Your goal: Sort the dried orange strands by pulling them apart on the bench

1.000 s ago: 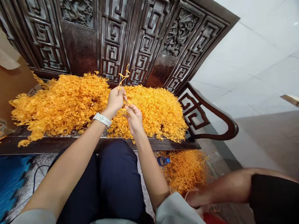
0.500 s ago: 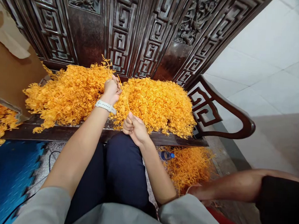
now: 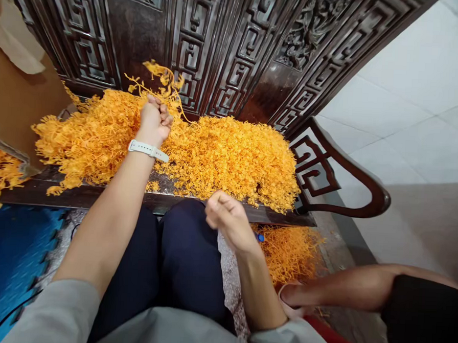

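My left hand (image 3: 155, 119), with a pale watch (image 3: 148, 150) at its wrist, is closed on an orange branching sprig (image 3: 162, 78). The curly tips of this sprig rise above my fingers, and a thin stem bends down to the right. Under and behind the hand lies the left heap of orange sprigs (image 3: 94, 139) on a dark wooden bench (image 3: 93, 199). My right hand (image 3: 226, 217) is over my right knee, fingers curled together and slightly blurred; what they hold, if anything, is hidden. Just beyond it sits the right heap of orange sprigs (image 3: 241, 159).
A carved bench back (image 3: 139, 49) stands behind the heaps, with a curved armrest (image 3: 350, 198) at right. A cardboard box (image 3: 21, 104) is at left. Below lie orange strands (image 3: 294, 254) and a blue-capped bottle (image 3: 260, 237). Another person's leg (image 3: 346, 287) reaches in at right.
My hands have moved apart: the left up and left with the sprig, the right down and right. The stem that stretched between them has left my right hand and now curls loosely.
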`<state>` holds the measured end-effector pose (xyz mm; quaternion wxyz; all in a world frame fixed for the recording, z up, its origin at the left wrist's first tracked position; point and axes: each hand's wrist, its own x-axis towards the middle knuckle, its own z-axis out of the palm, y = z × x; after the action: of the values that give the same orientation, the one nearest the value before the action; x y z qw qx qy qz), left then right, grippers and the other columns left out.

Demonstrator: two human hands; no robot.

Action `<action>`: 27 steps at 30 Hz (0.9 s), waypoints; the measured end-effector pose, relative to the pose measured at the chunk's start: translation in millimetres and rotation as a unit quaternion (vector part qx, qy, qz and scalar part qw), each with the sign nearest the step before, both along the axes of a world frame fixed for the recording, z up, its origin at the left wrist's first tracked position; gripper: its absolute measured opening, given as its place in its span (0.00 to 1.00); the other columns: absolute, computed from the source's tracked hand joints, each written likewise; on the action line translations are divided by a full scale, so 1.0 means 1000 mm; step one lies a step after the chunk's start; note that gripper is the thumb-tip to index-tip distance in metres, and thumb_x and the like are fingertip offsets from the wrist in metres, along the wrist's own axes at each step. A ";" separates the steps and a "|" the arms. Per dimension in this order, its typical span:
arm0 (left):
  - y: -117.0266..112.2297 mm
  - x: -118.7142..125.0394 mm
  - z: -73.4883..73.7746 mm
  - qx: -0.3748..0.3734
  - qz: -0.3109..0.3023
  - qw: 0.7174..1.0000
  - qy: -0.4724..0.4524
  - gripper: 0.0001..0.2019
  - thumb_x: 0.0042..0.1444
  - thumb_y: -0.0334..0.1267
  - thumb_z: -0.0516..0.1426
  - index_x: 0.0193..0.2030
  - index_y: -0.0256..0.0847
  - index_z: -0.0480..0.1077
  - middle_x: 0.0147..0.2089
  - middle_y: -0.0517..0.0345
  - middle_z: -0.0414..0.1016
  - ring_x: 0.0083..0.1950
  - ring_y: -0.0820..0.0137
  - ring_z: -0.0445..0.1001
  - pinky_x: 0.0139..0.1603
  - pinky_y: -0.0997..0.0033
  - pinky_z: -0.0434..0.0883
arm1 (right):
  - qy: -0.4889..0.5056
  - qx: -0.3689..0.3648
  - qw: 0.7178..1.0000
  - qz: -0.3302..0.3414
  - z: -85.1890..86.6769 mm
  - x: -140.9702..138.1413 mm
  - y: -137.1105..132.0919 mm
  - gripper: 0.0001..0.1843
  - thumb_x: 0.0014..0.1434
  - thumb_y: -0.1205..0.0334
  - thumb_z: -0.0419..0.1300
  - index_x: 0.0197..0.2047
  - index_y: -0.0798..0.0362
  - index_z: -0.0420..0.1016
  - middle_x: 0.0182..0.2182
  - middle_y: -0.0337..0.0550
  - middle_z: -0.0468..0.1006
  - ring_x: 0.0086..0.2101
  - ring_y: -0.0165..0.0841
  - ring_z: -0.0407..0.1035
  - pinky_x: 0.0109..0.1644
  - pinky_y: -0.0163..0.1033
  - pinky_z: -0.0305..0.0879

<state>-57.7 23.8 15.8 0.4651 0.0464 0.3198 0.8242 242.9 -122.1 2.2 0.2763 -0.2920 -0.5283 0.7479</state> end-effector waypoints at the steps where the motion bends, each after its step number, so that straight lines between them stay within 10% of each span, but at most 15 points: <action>1: -0.004 -0.001 0.001 0.005 0.011 1.000 0.004 0.21 0.74 0.47 0.58 0.30 0.44 0.61 0.19 0.67 0.58 0.15 0.79 0.50 0.15 0.74 0.48 | -0.030 0.073 0.995 -0.057 -0.003 0.003 0.016 0.21 0.68 0.43 0.66 0.34 0.51 0.70 0.25 0.32 0.59 0.23 0.24 0.49 0.28 0.34 0.48; 4: -0.012 0.012 0.007 0.000 0.007 1.000 0.019 0.20 0.72 0.49 0.60 0.30 0.43 0.62 0.20 0.65 0.61 0.15 0.80 0.51 0.16 0.74 0.47 | -0.134 0.282 0.925 -0.215 -0.008 0.005 0.081 0.25 0.68 0.33 0.58 0.48 0.47 0.77 0.43 0.44 0.72 0.41 0.33 0.68 0.47 0.43 0.68; 8: -0.017 0.042 0.014 -0.017 -0.025 0.998 0.052 0.20 0.71 0.48 0.62 0.30 0.42 0.63 0.21 0.64 0.64 0.15 0.81 0.51 0.16 0.74 0.45 | -0.238 0.380 0.835 -0.318 -0.013 -0.009 0.141 0.44 0.63 0.23 0.55 0.69 0.46 0.65 0.69 0.57 0.60 0.72 0.51 0.53 0.75 0.65 0.50; 13: -0.017 0.076 0.010 -0.014 -0.076 0.991 0.107 0.20 0.73 0.47 0.59 0.31 0.42 0.64 0.25 0.60 0.71 0.16 0.81 0.50 0.16 0.74 0.46 | -0.108 0.320 0.930 -0.147 -0.027 -0.052 0.129 0.38 0.66 0.29 0.56 0.70 0.42 0.63 0.67 0.52 0.68 0.65 0.43 0.66 0.65 0.50 0.68; 20: -0.015 0.093 0.000 -0.037 -0.123 0.981 0.142 0.18 0.76 0.44 0.54 0.33 0.41 0.64 0.27 0.59 0.76 0.14 0.83 0.49 0.16 0.76 0.45 | -0.002 0.196 0.954 -0.227 -0.038 -0.084 0.116 0.16 0.65 0.44 0.64 0.40 0.49 0.73 0.38 0.41 0.75 0.41 0.32 0.67 0.51 0.39 0.69; 27: -0.016 0.075 0.006 -0.107 -0.125 0.986 0.037 0.19 0.77 0.38 0.54 0.30 0.41 0.61 0.15 0.69 0.55 0.13 0.83 0.50 0.14 0.83 0.44 | 0.155 -0.074 0.981 -0.089 -0.030 -0.064 0.060 0.14 0.58 0.54 0.72 0.34 0.52 0.74 0.44 0.42 0.73 0.41 0.30 0.66 0.45 0.34 0.68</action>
<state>17.5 7.3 21.3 0.5543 0.0665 0.4147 0.7186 179.0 -62.0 -27.5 0.3977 -0.2381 -0.3942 0.7936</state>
